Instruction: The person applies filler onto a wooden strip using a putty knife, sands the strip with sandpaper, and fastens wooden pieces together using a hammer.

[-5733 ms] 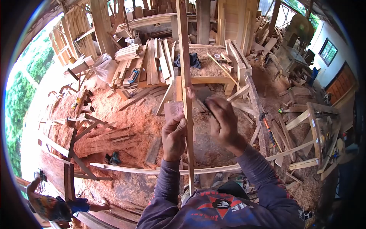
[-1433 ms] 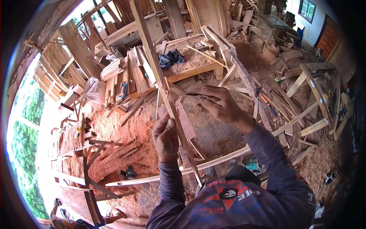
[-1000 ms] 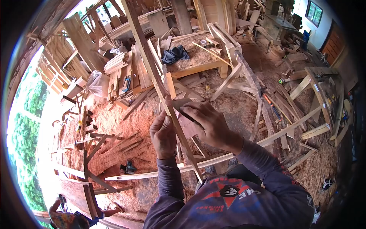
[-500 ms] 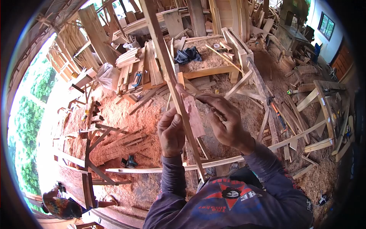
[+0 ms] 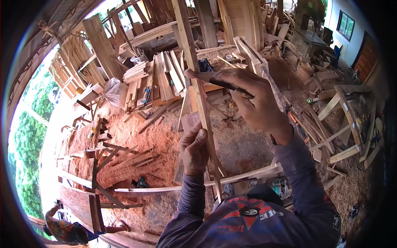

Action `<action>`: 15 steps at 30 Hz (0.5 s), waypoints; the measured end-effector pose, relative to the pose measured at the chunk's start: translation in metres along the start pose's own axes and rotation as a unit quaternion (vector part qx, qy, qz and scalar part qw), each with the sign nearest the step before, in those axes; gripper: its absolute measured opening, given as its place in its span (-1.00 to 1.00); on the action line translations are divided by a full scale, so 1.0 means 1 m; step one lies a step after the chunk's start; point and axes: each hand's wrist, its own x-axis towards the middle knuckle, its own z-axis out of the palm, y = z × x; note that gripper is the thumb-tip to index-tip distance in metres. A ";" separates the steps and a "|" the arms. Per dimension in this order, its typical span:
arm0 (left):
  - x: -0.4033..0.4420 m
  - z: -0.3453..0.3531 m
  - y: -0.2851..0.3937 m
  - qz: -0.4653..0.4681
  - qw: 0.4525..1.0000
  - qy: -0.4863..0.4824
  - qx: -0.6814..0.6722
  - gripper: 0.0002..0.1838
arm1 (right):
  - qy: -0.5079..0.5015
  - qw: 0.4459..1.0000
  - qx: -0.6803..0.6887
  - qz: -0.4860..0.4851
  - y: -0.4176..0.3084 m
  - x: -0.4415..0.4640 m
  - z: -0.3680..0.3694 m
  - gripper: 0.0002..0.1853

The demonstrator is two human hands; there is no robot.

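From my remote view, the left hand pinches the long wooden strip between thumb and fingers, apparently to steady it as it slants up from the person's waist, leaving its upper length free for the other hand. The right hand has its fingers bent narrowly round a thin dark piece I cannot identify, reaching across the strip, probably to bear on its face. I make out "HE" on the shirt; its smaller print is too blurred.
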 end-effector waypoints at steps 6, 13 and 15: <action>-0.009 -0.002 0.003 0.001 1.000 0.003 -0.002 -0.68 | -0.045 0.999 0.025 0.006 -0.008 -0.021 0.004 -0.53; -0.017 -0.013 0.010 -0.009 1.000 -0.007 -0.014 -0.69 | -0.075 0.996 0.024 0.032 -0.027 -0.065 0.026 -0.52; -0.024 -0.015 0.013 0.006 1.000 0.008 -0.002 -0.68 | -0.088 0.995 0.029 0.034 -0.034 -0.072 0.029 -0.52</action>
